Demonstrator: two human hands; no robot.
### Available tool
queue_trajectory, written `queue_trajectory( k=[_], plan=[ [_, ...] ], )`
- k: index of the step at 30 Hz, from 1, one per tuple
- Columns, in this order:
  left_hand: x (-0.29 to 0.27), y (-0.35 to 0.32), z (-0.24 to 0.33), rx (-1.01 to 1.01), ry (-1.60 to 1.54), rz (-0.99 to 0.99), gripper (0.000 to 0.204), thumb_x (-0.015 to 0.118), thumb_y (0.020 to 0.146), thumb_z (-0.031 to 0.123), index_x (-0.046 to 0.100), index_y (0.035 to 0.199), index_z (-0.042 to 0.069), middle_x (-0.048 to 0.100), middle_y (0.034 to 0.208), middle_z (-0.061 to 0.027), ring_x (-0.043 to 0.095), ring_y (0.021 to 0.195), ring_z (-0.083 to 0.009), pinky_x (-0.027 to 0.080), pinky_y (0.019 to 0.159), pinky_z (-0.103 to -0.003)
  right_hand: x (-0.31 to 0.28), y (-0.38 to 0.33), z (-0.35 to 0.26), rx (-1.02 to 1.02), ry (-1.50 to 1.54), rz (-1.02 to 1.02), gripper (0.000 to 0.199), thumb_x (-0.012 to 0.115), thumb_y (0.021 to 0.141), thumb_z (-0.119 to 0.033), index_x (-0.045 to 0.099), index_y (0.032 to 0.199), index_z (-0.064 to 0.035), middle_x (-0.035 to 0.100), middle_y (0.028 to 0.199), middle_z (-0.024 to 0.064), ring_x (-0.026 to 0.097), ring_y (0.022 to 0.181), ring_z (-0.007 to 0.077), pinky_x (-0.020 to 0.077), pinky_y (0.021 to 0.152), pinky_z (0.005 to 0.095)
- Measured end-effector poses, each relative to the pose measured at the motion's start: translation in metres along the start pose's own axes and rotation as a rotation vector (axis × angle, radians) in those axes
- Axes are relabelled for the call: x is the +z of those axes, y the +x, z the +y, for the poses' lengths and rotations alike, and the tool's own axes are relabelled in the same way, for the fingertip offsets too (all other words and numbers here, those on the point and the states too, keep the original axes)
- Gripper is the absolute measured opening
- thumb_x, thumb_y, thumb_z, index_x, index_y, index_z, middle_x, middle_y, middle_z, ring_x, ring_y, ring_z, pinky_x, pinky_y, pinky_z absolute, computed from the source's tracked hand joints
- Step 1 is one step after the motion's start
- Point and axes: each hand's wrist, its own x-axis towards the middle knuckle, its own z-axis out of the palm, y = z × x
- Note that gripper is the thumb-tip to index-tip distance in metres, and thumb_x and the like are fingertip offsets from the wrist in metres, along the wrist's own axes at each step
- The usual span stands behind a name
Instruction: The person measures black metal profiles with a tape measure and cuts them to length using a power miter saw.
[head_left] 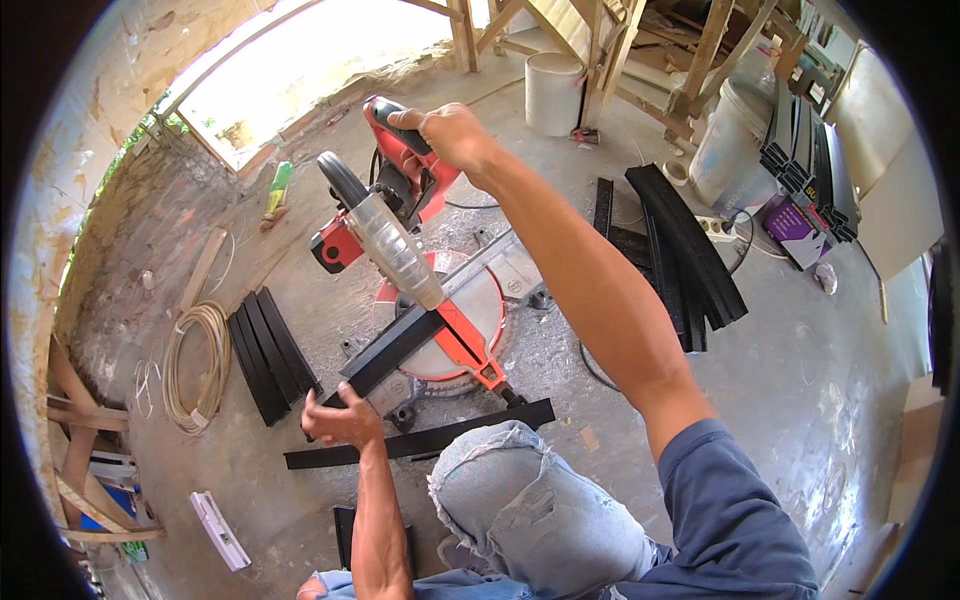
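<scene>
Black profile [395, 350] pinned on saw base by left hand [340, 418], grip closed; saw handle [400, 135] clasped by right hand [452, 135]; blade raised, cut not begun.

Around me on the concrete floor [800, 330] I see a coil of pale cable [192, 365] at left, a white bucket [553, 92] ahead, stacked black strips [690, 250] at right, a white power strip [722, 230], and a green-handled tool [277, 188].
</scene>
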Motion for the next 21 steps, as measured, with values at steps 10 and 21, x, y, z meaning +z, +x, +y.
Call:
queue_trajectory(
  k=[10,21],
  plan=[
    [0.043,0.049,-0.088,-1.486,-0.824,-0.218,0.023,0.073,0.092,0.021,0.066,0.100,0.001,0.071,0.099,-0.0157,0.072,0.081,-0.0297,0.061,0.072,-0.042,0.013,-0.043,0.022,-0.303,-0.016,0.440,0.038,0.070,0.091,-0.027,0.065,0.101,0.0087,0.067,0.093,0.0186,0.069,0.086,0.0261,0.0529,0.076,0.0405],
    [-0.089,0.149,-0.017,-0.825,-0.940,-0.215,0.026,0.073,0.095,0.035,0.066,0.104,0.011,0.071,0.092,-0.0040,0.068,0.079,-0.0197,0.054,0.071,-0.039,0.084,-0.299,0.290,-0.105,-0.429,-1.117,0.031,0.074,0.088,-0.018,0.062,0.113,-0.0035,0.068,0.108,0.0138,0.066,0.096,0.0281,0.0514,0.082,0.0394]
  ],
)
